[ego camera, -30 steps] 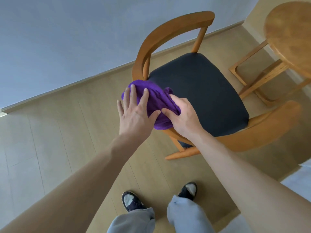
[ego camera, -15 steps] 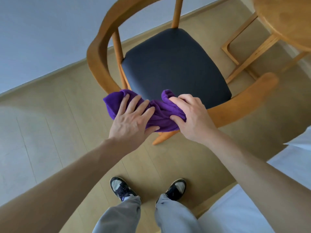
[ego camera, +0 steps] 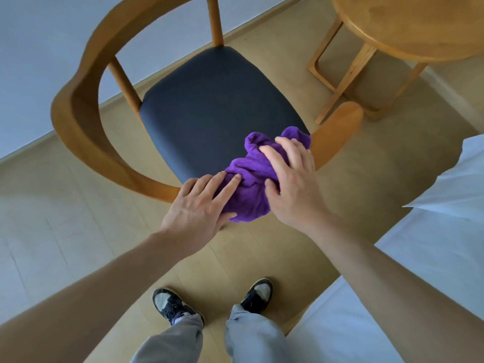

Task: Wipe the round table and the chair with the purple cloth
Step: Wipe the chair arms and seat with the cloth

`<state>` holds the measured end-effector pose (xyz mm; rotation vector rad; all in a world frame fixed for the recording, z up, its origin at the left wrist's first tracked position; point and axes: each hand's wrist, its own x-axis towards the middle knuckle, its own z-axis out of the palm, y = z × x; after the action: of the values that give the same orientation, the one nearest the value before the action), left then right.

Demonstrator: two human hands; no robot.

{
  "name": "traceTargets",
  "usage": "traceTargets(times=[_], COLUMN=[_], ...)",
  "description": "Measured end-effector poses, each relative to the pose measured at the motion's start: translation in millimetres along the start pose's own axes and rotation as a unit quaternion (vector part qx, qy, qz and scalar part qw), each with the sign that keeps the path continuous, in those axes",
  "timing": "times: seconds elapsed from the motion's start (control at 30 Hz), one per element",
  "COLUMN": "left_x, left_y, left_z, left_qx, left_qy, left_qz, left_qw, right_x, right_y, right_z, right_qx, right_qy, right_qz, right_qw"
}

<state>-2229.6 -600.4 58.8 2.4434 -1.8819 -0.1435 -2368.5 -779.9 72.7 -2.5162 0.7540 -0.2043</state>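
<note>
The purple cloth [ego camera: 251,184] lies bunched over the near edge of the wooden chair [ego camera: 78,121], on the curved rail beside the dark seat [ego camera: 217,108]. My left hand [ego camera: 199,208] presses flat on the cloth's left side with straight fingers. My right hand [ego camera: 293,184] grips the cloth's right side, fingers curled into the folds. The round wooden table [ego camera: 419,27] stands at the top right, apart from both hands.
A white bed or sheet [ego camera: 419,271] fills the lower right. My shoes [ego camera: 170,305] stand on the pale wooden floor [ego camera: 65,244] below the chair. A grey wall [ego camera: 39,35] runs behind the chair.
Both hands have slid the cloth to the right along the chair's curved rail, from its left part to the right end of the seat's near edge.
</note>
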Motion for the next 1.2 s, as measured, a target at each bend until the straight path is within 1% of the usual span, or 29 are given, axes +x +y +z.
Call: traceTargets(times=[0.07, 0.13, 0.2, 0.27, 0.43, 0.57, 0.7, 0.8, 0.97, 1.2], left_x=[0, 4, 12, 22, 55, 101, 146, 151, 138, 95], left_y=[-7, -13, -10, 1, 50, 92, 125, 129, 115, 86], left_z=[-1, -3, -5, -5, -3, 2, 6, 10, 17, 17], left_qx=[0.001, -0.022, -0.042, -0.049, -0.048, -0.027, -0.004, 0.011, 0.013, 0.022], left_qy=[-0.013, -0.023, -0.034, -0.039, -0.032, -0.038, -0.042, -0.041, -0.026, 0.003], left_qz=[0.019, 0.03, 0.03, 0.022, -0.006, -0.039, -0.076, -0.087, -0.07, -0.02], left_qw=[1.0, 0.999, 0.998, 0.998, 0.998, 0.998, 0.996, 0.995, 0.997, 1.0], right_x=[-2, -2, 1, 5, 16, 33, 61, 71, 49, 19], right_y=[2, 10, 25, 42, 81, 114, 137, 134, 112, 80], right_z=[4, 3, -2, -10, -39, -67, -86, -83, -57, -33], right_qx=[0.004, -0.002, -0.006, -0.004, 0.017, -0.001, 0.026, 0.037, 0.019, 0.022], right_qy=[-0.004, -0.006, -0.012, -0.011, -0.009, 0.013, 0.017, 0.034, 0.086, 0.083], right_qz=[-0.005, -0.028, -0.052, -0.057, -0.005, 0.028, 0.09, 0.121, 0.131, 0.118], right_qw=[1.0, 1.0, 0.999, 0.998, 1.0, 1.0, 0.995, 0.991, 0.987, 0.989])
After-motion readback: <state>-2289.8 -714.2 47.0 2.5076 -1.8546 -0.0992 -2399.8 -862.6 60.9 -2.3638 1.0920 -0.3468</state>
